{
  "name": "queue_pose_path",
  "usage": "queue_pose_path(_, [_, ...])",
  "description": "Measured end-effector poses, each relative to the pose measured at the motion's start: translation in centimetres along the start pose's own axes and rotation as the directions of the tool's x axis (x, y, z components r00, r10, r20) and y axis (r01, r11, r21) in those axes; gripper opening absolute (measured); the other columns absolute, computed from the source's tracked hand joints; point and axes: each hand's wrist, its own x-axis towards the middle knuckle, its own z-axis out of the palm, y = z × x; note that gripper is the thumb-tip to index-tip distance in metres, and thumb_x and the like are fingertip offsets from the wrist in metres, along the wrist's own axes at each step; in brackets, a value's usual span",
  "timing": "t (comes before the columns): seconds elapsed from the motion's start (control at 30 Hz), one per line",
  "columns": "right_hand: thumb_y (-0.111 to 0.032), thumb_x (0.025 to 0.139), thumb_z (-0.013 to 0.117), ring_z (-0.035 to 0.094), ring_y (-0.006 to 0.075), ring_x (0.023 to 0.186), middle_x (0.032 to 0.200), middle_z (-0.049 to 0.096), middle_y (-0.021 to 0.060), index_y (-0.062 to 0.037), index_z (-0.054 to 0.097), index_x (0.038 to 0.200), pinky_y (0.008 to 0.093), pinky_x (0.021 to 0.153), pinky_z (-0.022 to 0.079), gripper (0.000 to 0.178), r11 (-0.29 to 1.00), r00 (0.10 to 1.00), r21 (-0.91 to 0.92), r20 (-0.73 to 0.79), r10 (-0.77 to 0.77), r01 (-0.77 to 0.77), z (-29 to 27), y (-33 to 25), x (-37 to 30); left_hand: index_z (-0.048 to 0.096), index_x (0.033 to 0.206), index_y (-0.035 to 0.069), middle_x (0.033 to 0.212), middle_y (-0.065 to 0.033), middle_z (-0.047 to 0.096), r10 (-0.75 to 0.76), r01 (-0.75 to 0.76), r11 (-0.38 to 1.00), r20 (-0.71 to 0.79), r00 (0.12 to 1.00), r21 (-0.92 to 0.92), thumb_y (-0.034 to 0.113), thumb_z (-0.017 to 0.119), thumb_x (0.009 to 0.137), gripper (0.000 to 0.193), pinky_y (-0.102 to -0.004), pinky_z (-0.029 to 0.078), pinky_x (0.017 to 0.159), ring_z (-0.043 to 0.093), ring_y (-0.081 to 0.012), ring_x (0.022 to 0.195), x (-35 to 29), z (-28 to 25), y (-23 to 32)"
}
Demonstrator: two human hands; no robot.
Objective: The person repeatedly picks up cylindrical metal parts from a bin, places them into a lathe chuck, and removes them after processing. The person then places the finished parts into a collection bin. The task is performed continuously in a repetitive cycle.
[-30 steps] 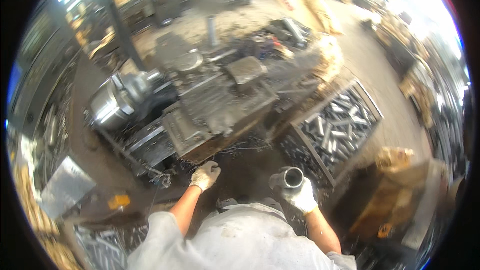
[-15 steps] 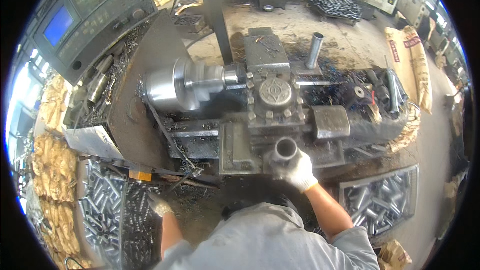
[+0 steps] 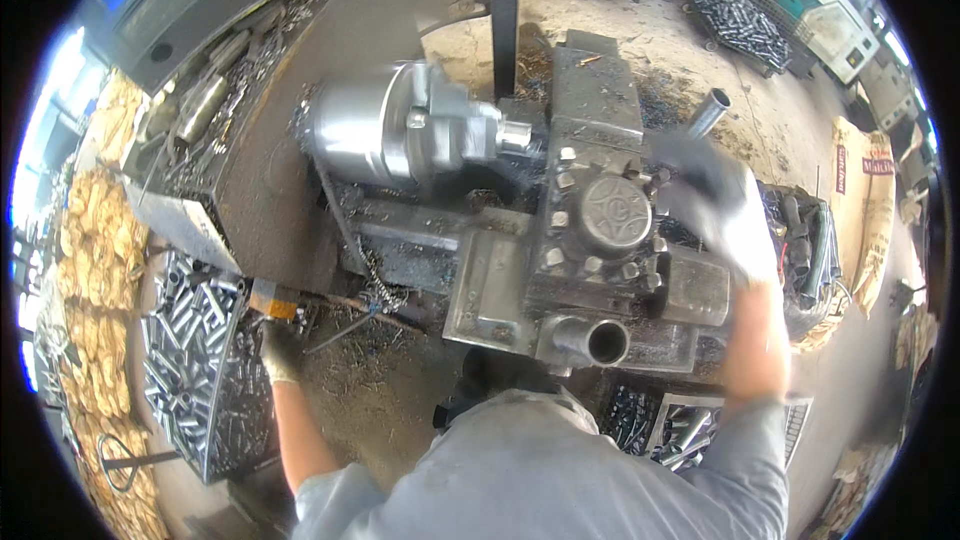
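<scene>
My right hand [image 3: 728, 208], in a pale glove with a dark front part, is right of the lathe's round-capped tool post [image 3: 615, 216]. Motion smears its fingers, so I cannot tell whether they hold anything. Far lower left, my gloved left hand [image 3: 280, 350] is just below an orange block [image 3: 272, 302] on the machine's front, fingers hidden. The metal chuck [image 3: 375, 130] has stepped jaws, with a short shiny workpiece [image 3: 514, 137] sticking out toward the tool post. A short, open-ended metal tube [image 3: 598, 339] projects at the front of the carriage, apart from both hands.
A crate of cut metal tubes [image 3: 205, 360] stands at lower left. Another tray of tubes [image 3: 690, 430] is partly behind my right arm. An upright pipe [image 3: 709, 112] rises behind my right hand. Metal shavings [image 3: 350, 370] litter the area below the machine.
My right hand has left the front tube and moved up and right beside the tool post. My left hand has moved to the orange block. The chuck's jaws look sharper; the view has turned.
</scene>
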Motion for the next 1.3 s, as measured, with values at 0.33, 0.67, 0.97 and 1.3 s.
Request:
queue_pose_path(0.33, [-0.03, 0.081, 0.078, 0.075, 0.0283, 0.079, 0.091, 0.079, 0.0181, -0.0039, 0.08, 0.108, 0.0454, 0.071, 0.061, 0.038, 0.855, 0.692, -0.496, 0.67, 0.268, 0.149, 13.3, 10.7, 21.0, 0.066, 0.107, 0.009, 0.085, -0.0029, 0.066, 0.049, 0.042, 0.908, -0.206, 0.977, 0.416, 0.023, 0.067, 0.105, 0.014, -0.0307, 0.053, 0.061, 0.061, -0.0141, 0.068, -13.1, 7.6, -11.5])
queue_pose_path(0.67, [-0.023, 0.093, 0.07, 0.069, 0.023, 0.055, 0.089, 0.076, 0.0155, -0.0028, 0.07, 0.134, 0.0387, 0.048, 0.052, 0.046, 0.836, 0.913, -0.376, -0.071, 0.403, -0.398, -0.1, 16.4, 24.4, 0.067, 0.117, 0.003, 0.089, -0.0039, 0.067, 0.036, 0.105, 0.813, -0.231, 0.972, 0.573, 0.022, 0.068, 0.104, 0.022, -0.0316, 0.053, 0.066, 0.062, -0.0148, 0.073, -15.0, 6.3, -8.4])
queue_pose_path(0.97, [-0.023, 0.099, 0.067, 0.069, 0.018, 0.076, 0.098, 0.077, 0.0064, -0.003, 0.07, 0.133, 0.0352, 0.073, 0.057, 0.039, 0.724, 0.789, -0.584, 0.216, 0.575, -0.367, 5.3, 8.6, 21.7, 0.072, 0.126, 0.004, 0.116, -0.0103, 0.076, 0.432, -0.722, 0.099, 0.624, 0.651, 0.685, 0.013, 0.074, 0.099, 0.029, -0.0316, 0.06, 0.081, 0.074, -0.0183, 0.098, -14.3, 23.4, 8.4])
queue_pose_path(1.3, [-0.03, 0.083, 0.08, 0.073, 0.0306, 0.083, 0.098, 0.076, 0.0199, 0.0025, 0.069, 0.115, 0.0437, 0.078, 0.059, 0.047, 0.78, 0.745, -0.626, 0.532, 0.402, 0.026, 14.6, 5.8, 20.6, 0.069, 0.136, 0.001, 0.126, -0.0143, 0.074, 0.395, -0.885, -0.002, 0.814, 0.426, 0.465, 0.007, 0.072, 0.093, 0.044, -0.0336, 0.055, 0.098, 0.072, -0.0209, 0.107, -9.8, 36.5, 9.3])
